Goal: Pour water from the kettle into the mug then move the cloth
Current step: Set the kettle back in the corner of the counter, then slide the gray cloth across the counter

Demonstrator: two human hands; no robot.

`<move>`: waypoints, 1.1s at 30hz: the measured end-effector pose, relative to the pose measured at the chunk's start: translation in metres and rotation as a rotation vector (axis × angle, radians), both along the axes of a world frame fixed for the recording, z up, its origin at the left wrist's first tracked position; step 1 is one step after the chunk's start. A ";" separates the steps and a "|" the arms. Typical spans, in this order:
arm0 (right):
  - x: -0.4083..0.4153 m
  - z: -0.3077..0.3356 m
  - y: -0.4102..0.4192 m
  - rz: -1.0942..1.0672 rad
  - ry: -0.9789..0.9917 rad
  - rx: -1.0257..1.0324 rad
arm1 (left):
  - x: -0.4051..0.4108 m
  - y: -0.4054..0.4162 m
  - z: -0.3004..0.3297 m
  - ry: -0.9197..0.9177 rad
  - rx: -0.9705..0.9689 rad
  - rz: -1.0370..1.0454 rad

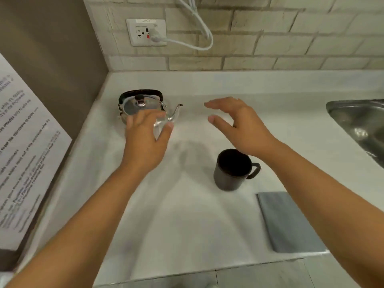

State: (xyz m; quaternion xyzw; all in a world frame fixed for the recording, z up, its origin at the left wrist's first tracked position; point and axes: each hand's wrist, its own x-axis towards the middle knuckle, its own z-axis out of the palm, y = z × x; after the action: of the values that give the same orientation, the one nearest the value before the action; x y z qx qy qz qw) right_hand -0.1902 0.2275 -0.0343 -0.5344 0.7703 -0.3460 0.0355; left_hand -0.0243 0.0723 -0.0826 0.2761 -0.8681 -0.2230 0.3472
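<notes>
Kettle (143, 107) behind left hand (145, 142)

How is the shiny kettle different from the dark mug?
The kettle is shiny silver metal, while the mug is dark and dull. The kettle has a lid on top; the mug is open. The kettle's black handle arches over its top and it has a spout; the mug's handle sticks out at its side. The left hand reaches in front of the kettle; the mug stands nearer the right forearm. Both stand upright on the white counter.
</notes>
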 end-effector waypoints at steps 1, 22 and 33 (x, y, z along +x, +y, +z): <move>0.003 -0.008 0.028 -0.051 -0.005 -0.029 | 0.008 0.018 -0.011 -0.041 -0.003 -0.022; -0.082 -0.157 0.116 -0.216 0.183 0.670 | 0.045 0.111 -0.123 -0.614 -0.060 -0.092; 0.110 -0.161 0.192 -0.093 0.154 0.491 | 0.054 0.106 -0.110 -0.516 0.140 -0.164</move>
State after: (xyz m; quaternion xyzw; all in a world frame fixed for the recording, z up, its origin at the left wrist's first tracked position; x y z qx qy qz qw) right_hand -0.0799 0.4191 -0.1958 -0.4986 0.8554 -0.1081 0.0894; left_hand 0.0295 0.1779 -0.1923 0.2759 -0.9296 -0.2323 0.0757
